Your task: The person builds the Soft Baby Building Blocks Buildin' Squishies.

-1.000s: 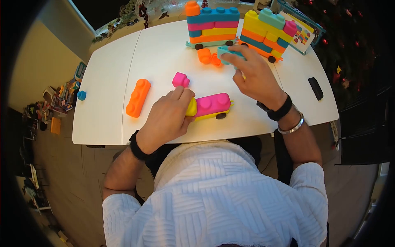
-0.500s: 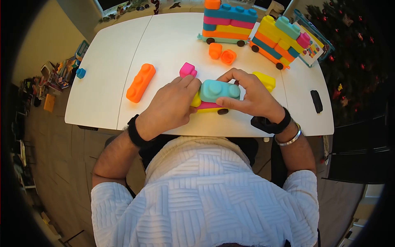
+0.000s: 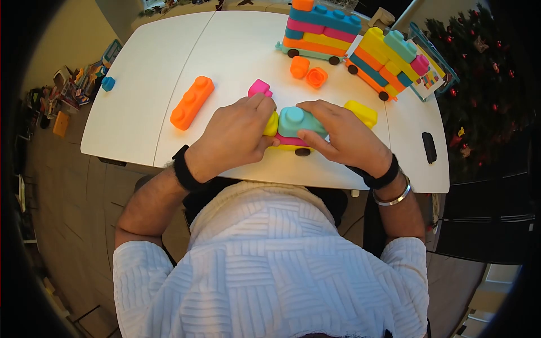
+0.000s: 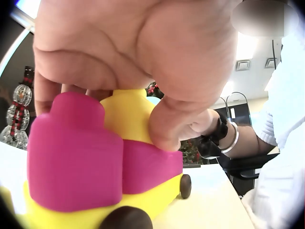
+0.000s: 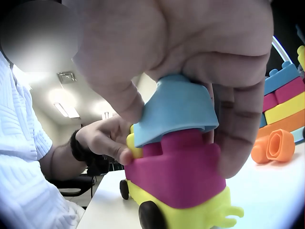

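A yellow wheeled base carries magenta blocks. The left hand grips a yellow block on top of them, thumb on its near side. In the right wrist view the right hand holds a light blue block between thumb and fingers; it sits tilted over the magenta studs, which still show beneath its edge. In the head view the light blue block lies right beside the yellow one.
Two tall block wagons stand at the back right, two small orange blocks before them. A yellow block, long orange block, small magenta block, blue block and black case lie around.
The right hand has brought the light blue block from the back of the table down onto the magenta block. The left hand has stayed on the yellow block.
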Demonstrator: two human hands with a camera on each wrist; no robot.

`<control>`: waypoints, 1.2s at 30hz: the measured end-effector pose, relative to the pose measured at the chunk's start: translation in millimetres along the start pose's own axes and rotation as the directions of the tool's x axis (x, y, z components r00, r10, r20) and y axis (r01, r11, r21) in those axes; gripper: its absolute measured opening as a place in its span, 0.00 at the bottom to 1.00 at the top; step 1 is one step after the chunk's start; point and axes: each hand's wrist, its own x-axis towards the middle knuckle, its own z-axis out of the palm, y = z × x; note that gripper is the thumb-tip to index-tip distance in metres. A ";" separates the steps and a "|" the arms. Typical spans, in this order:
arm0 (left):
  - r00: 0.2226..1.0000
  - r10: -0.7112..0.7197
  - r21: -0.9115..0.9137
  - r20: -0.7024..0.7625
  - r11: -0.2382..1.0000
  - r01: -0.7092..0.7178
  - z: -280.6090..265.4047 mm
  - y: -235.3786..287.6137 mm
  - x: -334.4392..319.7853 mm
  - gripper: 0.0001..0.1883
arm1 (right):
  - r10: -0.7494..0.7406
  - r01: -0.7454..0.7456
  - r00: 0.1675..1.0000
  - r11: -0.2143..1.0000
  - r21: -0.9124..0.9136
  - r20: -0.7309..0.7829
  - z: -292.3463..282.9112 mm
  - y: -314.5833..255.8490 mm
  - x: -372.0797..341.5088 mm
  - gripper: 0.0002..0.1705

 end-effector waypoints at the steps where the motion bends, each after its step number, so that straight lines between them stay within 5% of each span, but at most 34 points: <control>1: 1.000 -0.027 0.040 -0.007 0.999 0.027 0.9 2.9 0.1 0.28 | 0.015 -0.016 1.000 0.999 -0.039 -0.013 2.9 -0.7 -1.6 0.28; 9: 0.998 -0.050 0.104 -0.029 0.993 0.053 0.0 3.1 -1.1 0.30 | 0.150 -0.137 0.982 0.984 -0.112 0.112 5.2 -2.8 -5.1 0.34; 14: 0.998 -0.021 0.089 0.055 0.996 0.016 -3.1 -2.3 0.4 0.28 | 0.232 -0.160 0.966 0.880 -0.448 0.110 13.4 -26.4 0.9 0.39; 18: 0.998 0.051 0.102 0.025 0.993 -0.054 -5.9 -6.4 0.2 0.27 | 0.279 -0.170 0.942 0.876 -0.451 0.186 6.1 -27.1 9.4 0.45; 21: 0.996 0.045 0.094 0.072 0.994 -0.052 -13.9 -6.4 0.8 0.26 | 0.139 -0.066 0.959 0.957 -0.282 0.247 -4.0 1.5 14.8 0.40; 23: 0.992 0.010 0.084 0.129 0.996 -0.021 -15.3 -7.8 2.1 0.27 | 0.030 -0.037 0.945 0.999 0.015 0.326 -8.5 38.6 28.6 0.34; 24: 0.991 0.018 0.088 0.136 0.996 -0.030 -15.3 -9.5 2.5 0.27 | 0.136 -0.137 0.908 0.990 -0.026 0.396 -21.2 47.7 44.1 0.27; 25: 0.989 0.044 0.090 0.140 0.994 -0.056 -15.0 -10.7 3.4 0.27 | 0.153 -0.151 0.913 0.988 -0.035 0.378 -25.0 55.4 48.5 0.27; 27: 0.990 0.022 0.071 0.138 0.997 -0.032 -13.8 -12.3 2.8 0.27 | 0.196 -0.188 0.981 0.924 -0.333 -0.009 -18.5 75.7 49.8 0.33; 30: 0.988 0.035 0.069 0.150 0.997 -0.046 -18.2 -11.6 3.9 0.28 | 0.215 -0.238 0.971 0.814 -0.530 -0.106 -1.4 104.6 61.0 0.46; 33: 0.986 0.053 0.068 0.158 0.996 -0.065 -18.7 -12.6 3.3 0.28 | 0.287 -0.233 0.958 0.760 -0.606 -0.009 21.6 117.1 67.7 0.55; 36: 0.983 0.051 0.074 0.176 0.995 -0.065 -19.6 -12.3 5.0 0.29 | 0.342 -0.276 0.938 0.837 -0.473 0.059 23.0 123.5 73.0 0.52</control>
